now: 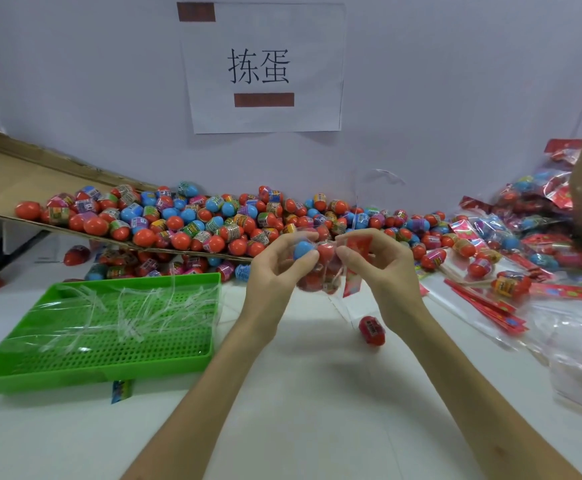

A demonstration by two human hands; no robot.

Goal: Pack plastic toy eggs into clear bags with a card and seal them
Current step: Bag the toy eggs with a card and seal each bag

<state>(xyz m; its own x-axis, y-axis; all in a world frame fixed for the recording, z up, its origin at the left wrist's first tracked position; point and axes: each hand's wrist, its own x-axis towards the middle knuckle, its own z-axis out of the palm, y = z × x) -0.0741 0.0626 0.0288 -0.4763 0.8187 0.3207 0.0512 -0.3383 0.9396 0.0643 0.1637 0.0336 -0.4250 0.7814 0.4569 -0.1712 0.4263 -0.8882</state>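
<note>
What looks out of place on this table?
A lone red egg lies on the white table near the bag in hand, apart from the big pile. Two more strays sit far left, and a small coloured card pokes out from under the green tray.

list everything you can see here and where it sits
toy eggs: many, red, blue, mixed, heaped along the wall
cardboard sheet: one, brown, sloping at left under eggs
tray: one, green, front left, holding clear strips
paper sign: one, white, on wall
loose egg: one, red, on table, centre
packed bags: several, clear, piled right
red cards: several, lying right
empty bags: stack, clear, far right
held bag: one, clear, eggs inside, raised at centre
card: one, red, at held bag's top
left hand: grips held bag
right hand: pinches card
</note>
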